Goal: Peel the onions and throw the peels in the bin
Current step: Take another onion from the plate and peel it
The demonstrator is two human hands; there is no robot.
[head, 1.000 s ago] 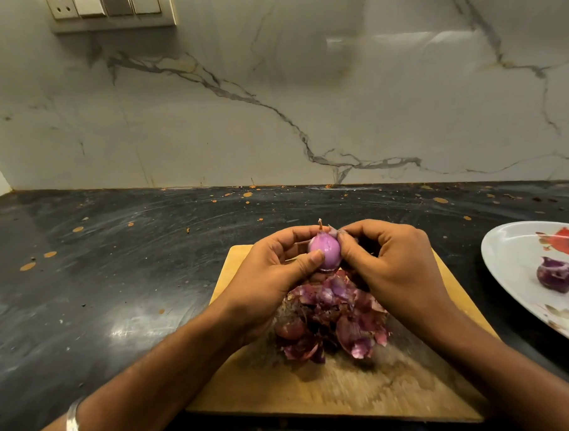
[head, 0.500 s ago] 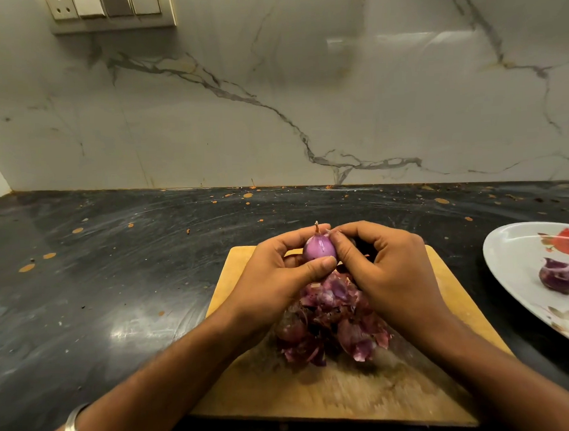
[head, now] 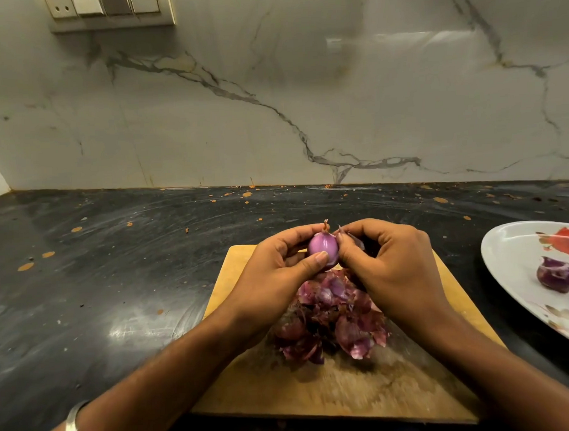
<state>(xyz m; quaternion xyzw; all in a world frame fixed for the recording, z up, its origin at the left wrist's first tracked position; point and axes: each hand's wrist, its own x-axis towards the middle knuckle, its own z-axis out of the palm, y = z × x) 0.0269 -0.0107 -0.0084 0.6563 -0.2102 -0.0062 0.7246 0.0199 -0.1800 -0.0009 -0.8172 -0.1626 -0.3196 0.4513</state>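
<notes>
Above cutting board: onion gripped by left hand; skin flap, newly lifted off since half-second ago, pinched by right hand. Peeling nearly done; peels unbinned.

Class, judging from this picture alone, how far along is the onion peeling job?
Done: a heap of peels lies on the cutting board. In hand: the left hand holds a small onion while the right hand pulls skin off it. Left: binning the peels; no bin is visible.
</notes>
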